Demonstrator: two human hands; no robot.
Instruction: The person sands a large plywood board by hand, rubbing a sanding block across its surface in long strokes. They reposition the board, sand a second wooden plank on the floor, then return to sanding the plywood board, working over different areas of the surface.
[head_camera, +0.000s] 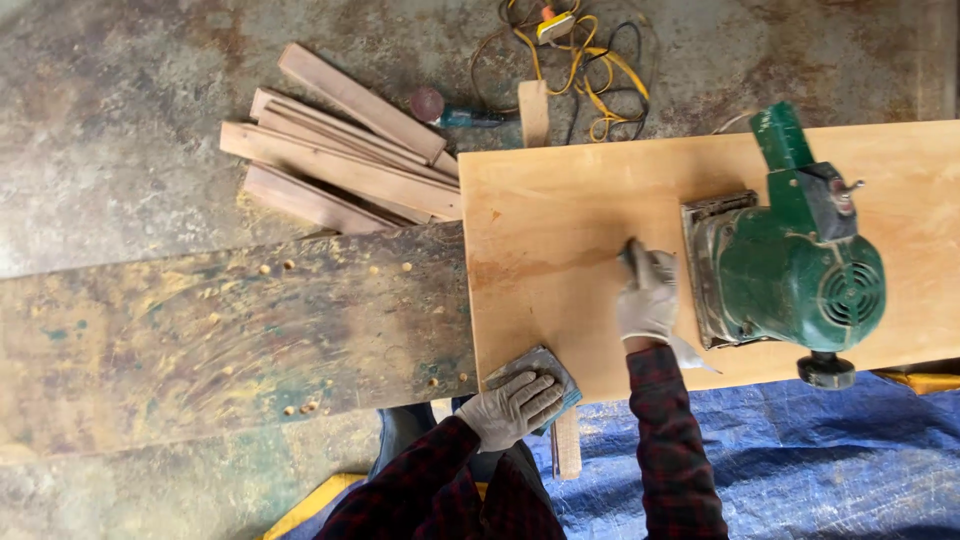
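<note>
A woodworking workshop is showing here: a green electric sander (795, 270) is sitting on a plywood board (560, 240), offcut timber strips (340, 160) are lying on stained concrete floor (110, 130).

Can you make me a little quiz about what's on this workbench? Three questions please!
1. True or false: the green sander is lying on the floor.
2. What is the left hand pressing on? A) a sanding block B) a hammer C) a paintbrush
3. Fill in: the pile of wooden strips lies on the ______ floor, beyond the stained old board.

Key
1. False. It sits on the pale wooden board, just beside the right hand.
2. A. The gloved left hand rests flat on a grey sanding block at the pale board's near corner.
3. Concrete.
</note>
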